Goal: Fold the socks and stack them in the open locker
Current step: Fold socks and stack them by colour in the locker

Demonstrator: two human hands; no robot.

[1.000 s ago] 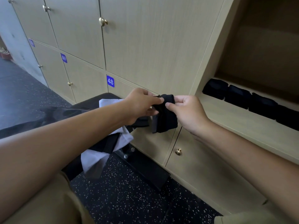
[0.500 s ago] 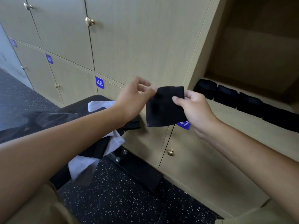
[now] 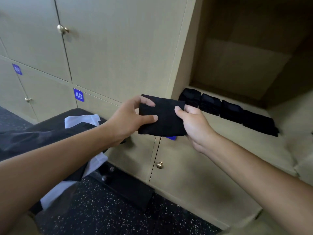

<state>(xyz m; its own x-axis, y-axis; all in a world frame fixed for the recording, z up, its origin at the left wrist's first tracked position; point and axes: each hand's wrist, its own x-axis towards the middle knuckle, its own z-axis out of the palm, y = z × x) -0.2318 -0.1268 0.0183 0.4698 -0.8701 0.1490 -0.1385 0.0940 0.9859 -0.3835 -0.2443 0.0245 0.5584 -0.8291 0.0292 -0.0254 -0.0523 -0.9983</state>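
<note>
One folded black sock (image 3: 162,117), pinched flat at its edges by our left hand (image 3: 128,119) and right hand (image 3: 193,122) to keep its fold, just outside the open locker (image 3: 220,126) beside four stacked piles (image 3: 227,110).

We are standing in a locker room, of the sort found at a gym or changing area. A wall of pale wooden locker doors (image 3: 118,48) faces us, each with a small round brass knob (image 3: 62,29), and blue square number plates (image 3: 78,95) reading 48 and 49 mark the lower row. Underfoot lies a black rubber floor with white speckles (image 3: 105,214), and a black padded bench (image 3: 50,131) stands against the lockers.
</note>
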